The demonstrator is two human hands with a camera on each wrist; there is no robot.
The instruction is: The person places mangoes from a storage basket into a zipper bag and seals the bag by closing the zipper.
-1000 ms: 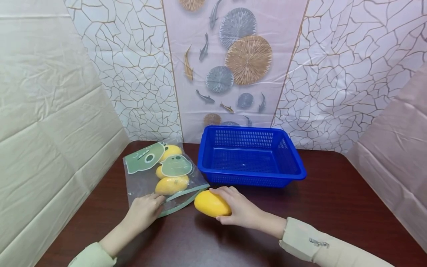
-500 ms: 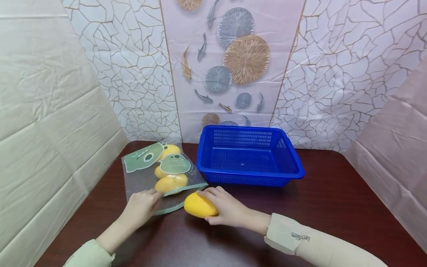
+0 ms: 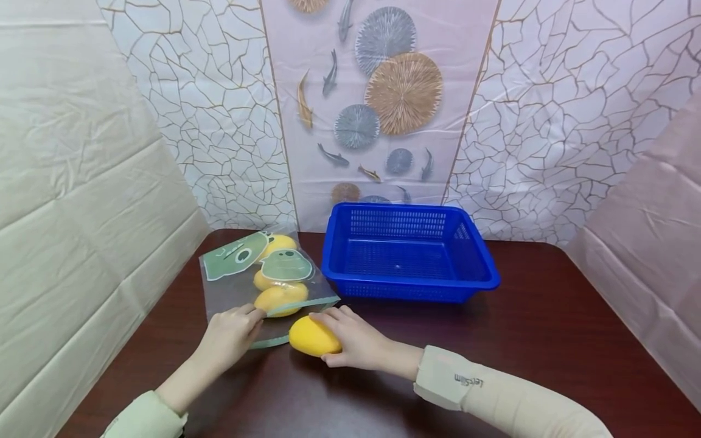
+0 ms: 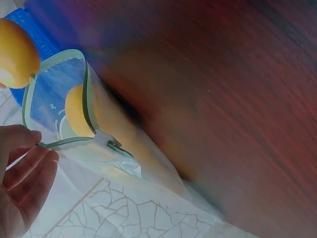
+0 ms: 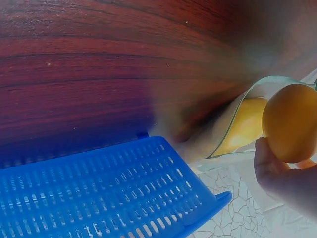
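My right hand [image 3: 361,342] grips a yellow mango [image 3: 313,336] at the mouth of a clear zip bag [image 3: 224,298] with green printed figures. In the right wrist view the held mango [image 5: 290,121] overlaps the bag's opening. My left hand [image 3: 230,333] pinches the green-trimmed edge of the bag near its mouth. The left wrist view shows the opening spread wide, with finger and thumb [image 4: 29,136] at its rim and a white slider [image 4: 106,140] on the zip strip. Inside the bag lie yellow mangoes [image 3: 282,298], partly covered by the printed figures.
A blue perforated plastic basket [image 3: 394,258] stands right of the bag at the back of the dark red-brown table [image 3: 547,340]. Behind the table hangs a patterned cloth [image 3: 350,158], with pale cloth [image 3: 93,213] along the left side.
My right hand has moved left with the mango, bringing it to the bag's mouth. My left hand stays on the bag's edge, which has lifted slightly. The basket has not moved on the table.
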